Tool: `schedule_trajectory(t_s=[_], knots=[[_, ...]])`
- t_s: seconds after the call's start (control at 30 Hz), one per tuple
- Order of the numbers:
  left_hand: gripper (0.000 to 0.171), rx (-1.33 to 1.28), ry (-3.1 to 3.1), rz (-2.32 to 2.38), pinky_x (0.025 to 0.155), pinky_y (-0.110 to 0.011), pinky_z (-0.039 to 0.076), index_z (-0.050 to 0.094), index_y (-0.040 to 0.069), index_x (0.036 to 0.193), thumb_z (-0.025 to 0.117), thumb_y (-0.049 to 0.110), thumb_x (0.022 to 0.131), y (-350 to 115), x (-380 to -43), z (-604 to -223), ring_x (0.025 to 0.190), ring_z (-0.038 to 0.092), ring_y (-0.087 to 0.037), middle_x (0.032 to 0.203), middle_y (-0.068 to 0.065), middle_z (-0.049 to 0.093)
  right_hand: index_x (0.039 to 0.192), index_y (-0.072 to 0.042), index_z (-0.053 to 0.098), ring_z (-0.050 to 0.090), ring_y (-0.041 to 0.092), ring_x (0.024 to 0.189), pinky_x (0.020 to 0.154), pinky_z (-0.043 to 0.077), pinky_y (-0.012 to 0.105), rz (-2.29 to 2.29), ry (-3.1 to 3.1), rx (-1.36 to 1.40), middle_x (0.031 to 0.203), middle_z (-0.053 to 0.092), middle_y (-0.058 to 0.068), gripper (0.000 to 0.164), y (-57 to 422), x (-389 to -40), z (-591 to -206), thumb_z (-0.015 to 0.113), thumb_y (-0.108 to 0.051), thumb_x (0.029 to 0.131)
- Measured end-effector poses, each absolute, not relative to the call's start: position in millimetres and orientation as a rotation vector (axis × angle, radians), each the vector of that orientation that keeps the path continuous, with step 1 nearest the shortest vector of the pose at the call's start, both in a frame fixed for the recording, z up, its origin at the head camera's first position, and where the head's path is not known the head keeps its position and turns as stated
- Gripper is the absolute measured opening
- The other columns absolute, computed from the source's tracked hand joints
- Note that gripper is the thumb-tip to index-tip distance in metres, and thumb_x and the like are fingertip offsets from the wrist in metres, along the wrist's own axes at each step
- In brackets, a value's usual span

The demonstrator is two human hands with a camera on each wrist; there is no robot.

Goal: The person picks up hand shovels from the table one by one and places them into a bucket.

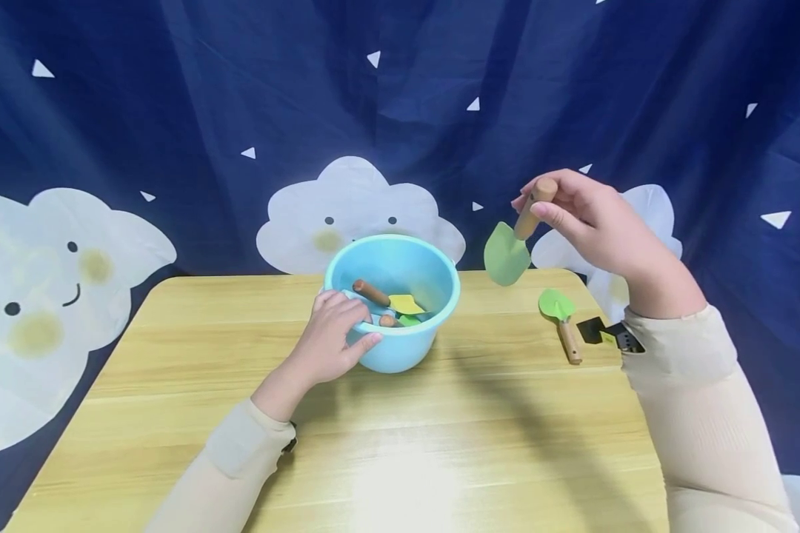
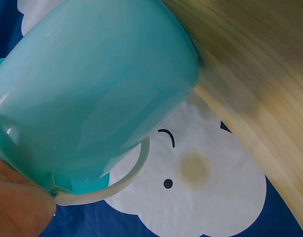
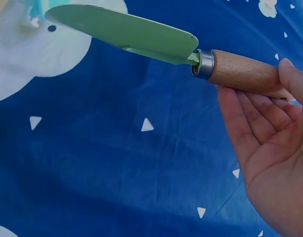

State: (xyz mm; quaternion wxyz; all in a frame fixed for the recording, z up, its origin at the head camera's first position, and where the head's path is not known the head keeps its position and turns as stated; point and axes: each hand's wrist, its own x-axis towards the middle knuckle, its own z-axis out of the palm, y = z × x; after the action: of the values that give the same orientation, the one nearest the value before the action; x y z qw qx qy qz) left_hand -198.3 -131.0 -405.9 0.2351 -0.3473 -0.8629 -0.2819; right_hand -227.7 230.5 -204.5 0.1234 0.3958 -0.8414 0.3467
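The head view is bright, with white glare burning out the near middle of the wooden tabletop (image 1: 193,355) and a soft-edged diagonal shadow right of the light-blue bucket (image 1: 403,349). Both wrist views look dimmer; small highlights glint on the bucket's wall in the left one.

A creased dark blue cloth backdrop (image 1: 427,118) with small white triangles (image 1: 43,69) rises behind the pale yellow wood-grain surface (image 1: 173,355); a smiling white cloud print (image 1: 47,296) shows left of the surface, a bright white glare (image 1: 405,492) on its near part
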Motion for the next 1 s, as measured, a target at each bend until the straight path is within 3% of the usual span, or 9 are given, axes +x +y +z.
schedule_trajectory(t_s=[0.3,0.6,0.87,1.0], knots=[[0.034,-0.946,-2.353,-0.778,0.1,-0.051,0.028,0.053,0.015,0.084,0.055,0.046,0.097,-132.2,-197.4,-406.3,0.084,0.047,-0.019,0.08,0.004,0.053,0.103,-0.001,0.054,0.062,0.009,0.11,0.095,0.046,0.02,0.994,-2.477,1.161,0.107,0.069,0.006,0.009,203.4,-236.5,-196.8,0.053,-0.01,0.104],[0.029,-0.941,-2.36,-0.782,0.101,-0.051,0.027,0.055,0.015,0.086,0.059,0.042,0.095,-132.4,-197.7,-407.1,0.087,0.048,-0.019,0.082,0.004,0.056,0.102,-0.001,0.053,0.062,0.013,0.111,0.098,0.047,0.026,1.048,-2.486,1.237,0.099,0.071,0.003,0.01,176.5,-251.2,-201.1,0.055,-0.011,0.103],[0.042,-0.946,-2.349,-0.776,0.1,-0.052,0.028,0.052,0.016,0.084,0.048,0.055,0.1,-133.4,-198.4,-407.7,0.085,0.046,-0.019,0.081,0.004,0.054,0.1,-0.002,0.051,0.063,0.014,0.108,0.099,0.047,0.028,1.038,-2.515,1.346,0.095,0.07,0.006,0.012,148.9,-267.9,-218.0,0.058,-0.011,0.101],[0.041,-0.945,-2.354,-0.775,0.1,-0.051,0.028,0.052,0.016,0.084,0.049,0.053,0.099,-133.7,-198.5,-407.7,0.085,0.047,-0.019,0.081,0.004,0.054,0.102,-0.004,0.051,0.064,0.015,0.104,0.099,0.047,0.029,1.028,-2.563,1.359,0.091,0.069,0.006,0.012,138.0,-274.0,-229.0,0.058,-0.014,0.101]])
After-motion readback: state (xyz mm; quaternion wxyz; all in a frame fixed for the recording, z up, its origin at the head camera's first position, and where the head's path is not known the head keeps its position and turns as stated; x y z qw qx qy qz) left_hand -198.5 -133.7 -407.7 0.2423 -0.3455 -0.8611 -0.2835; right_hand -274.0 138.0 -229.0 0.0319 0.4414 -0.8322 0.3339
